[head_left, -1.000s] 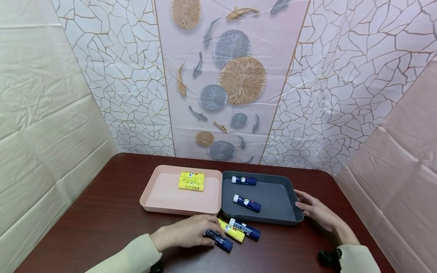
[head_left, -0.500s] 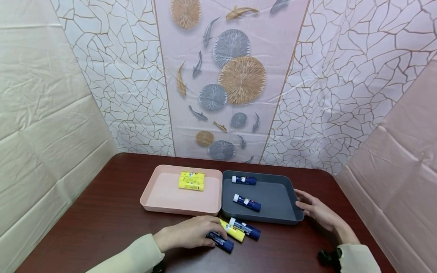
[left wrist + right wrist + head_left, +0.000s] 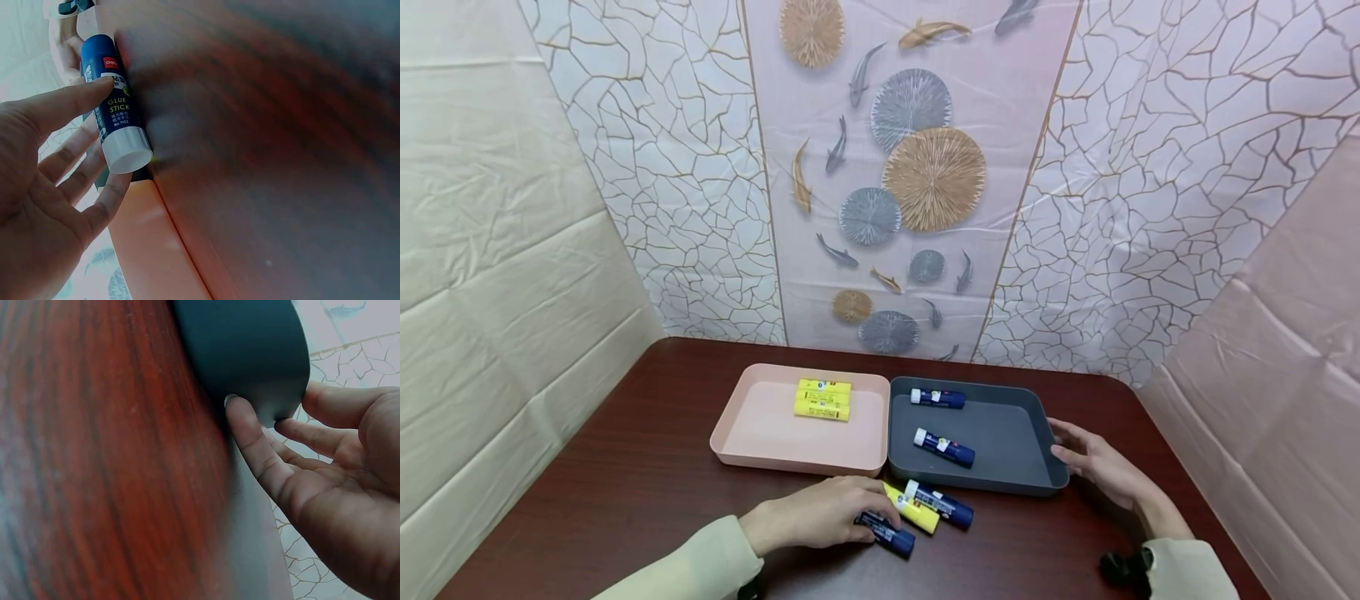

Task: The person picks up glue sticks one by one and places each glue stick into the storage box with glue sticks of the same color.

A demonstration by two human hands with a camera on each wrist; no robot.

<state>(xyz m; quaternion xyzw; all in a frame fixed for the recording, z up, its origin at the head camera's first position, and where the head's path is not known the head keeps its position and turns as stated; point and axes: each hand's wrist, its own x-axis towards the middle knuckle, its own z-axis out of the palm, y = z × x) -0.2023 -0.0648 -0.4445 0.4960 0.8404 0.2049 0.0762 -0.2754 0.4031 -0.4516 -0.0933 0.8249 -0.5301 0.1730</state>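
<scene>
A dark blue glue stick [image 3: 111, 103] with a white end is pinched between the thumb and fingers of my left hand [image 3: 823, 512], low over the table in front of the trays. Just beyond it, a yellow tube [image 3: 913, 510] and another blue glue stick [image 3: 942, 504] lie side by side on the tabletop. My right hand [image 3: 1105, 471] rests fairly straight fingers against the right end of the dark grey tray [image 3: 1011, 479]; the right wrist view shows fingertips touching its outer wall. Inside that tray are two blue glue sticks, one near the back [image 3: 942, 398], one nearer the front.
To the left stands a pink tray [image 3: 752, 429], side by side with the grey one, holding three yellow tubes [image 3: 822, 400] in a row. The dark red-brown table [image 3: 625, 500] ends at patterned cloth walls behind and plain ones at the sides.
My left hand and the glue stick in it have shifted very slightly right. My right hand stays at the grey tray, and the trays keep their places.
</scene>
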